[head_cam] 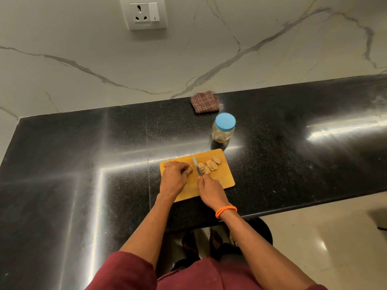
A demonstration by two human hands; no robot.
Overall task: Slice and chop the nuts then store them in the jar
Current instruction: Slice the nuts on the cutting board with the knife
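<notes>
A person in a maroon top [134, 271] leans over a black worktop [83, 155], both hands on a wooden cutting board [227, 180]. The left hand [174, 176] curls its fingers over whole nuts [188, 170] at the board's left end, pinning them down. Just right of it, the knife [196, 166] points away from the person, its long axis running front to back, blade down on the board. The right hand [210, 190], an orange band [226, 211] at its wrist, grips the handle. Cut slices [209, 164] lie fanned right of the blade. The board's near edge sits close to the worktop's front edge. Beyond the right hand, well apart from the board, stands the jar [223, 130], upright, blue lid on, with a folded checked cloth [204, 102] behind it by the wall. Bare worktop stretches wide to either side of the hands.
</notes>
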